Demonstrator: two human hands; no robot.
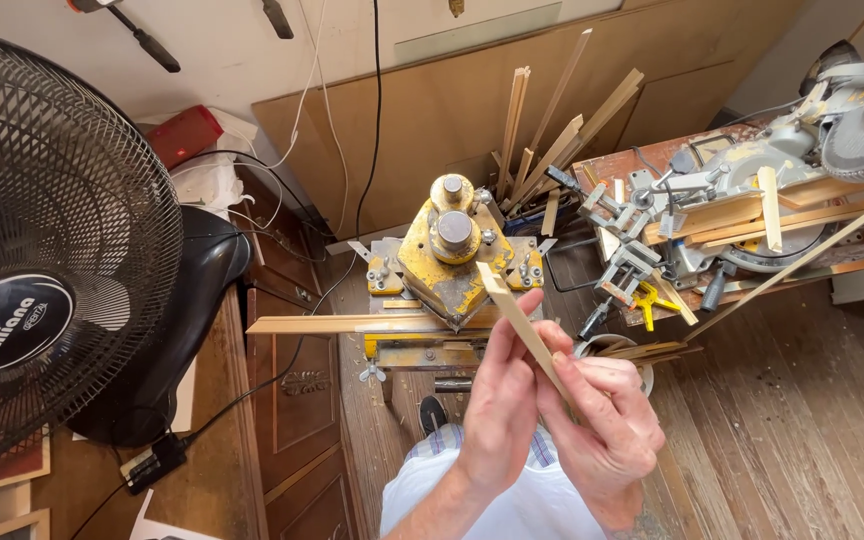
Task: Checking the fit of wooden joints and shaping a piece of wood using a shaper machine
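Both my hands hold one thin light wooden strip point(510, 306) in front of my chest, its mitred end pointing up and away. My left hand point(500, 400) pinches the strip from the left, thumb along its side. My right hand point(607, 420) grips its lower part, fingers curled round it. Just beyond the strip stands a worn yellow machine point(449, 262) with two round metal caps on top. A second wooden strip point(352, 324) lies across the machine's bed, sticking out to the left.
A large black fan point(47, 250) fills the left. A mitre saw point(832, 130) on a bench at the right has wooden strips across it. Several loose strips point(552, 140) lean against the brown board behind. A wooden cabinet point(292, 400) stands at the lower left.
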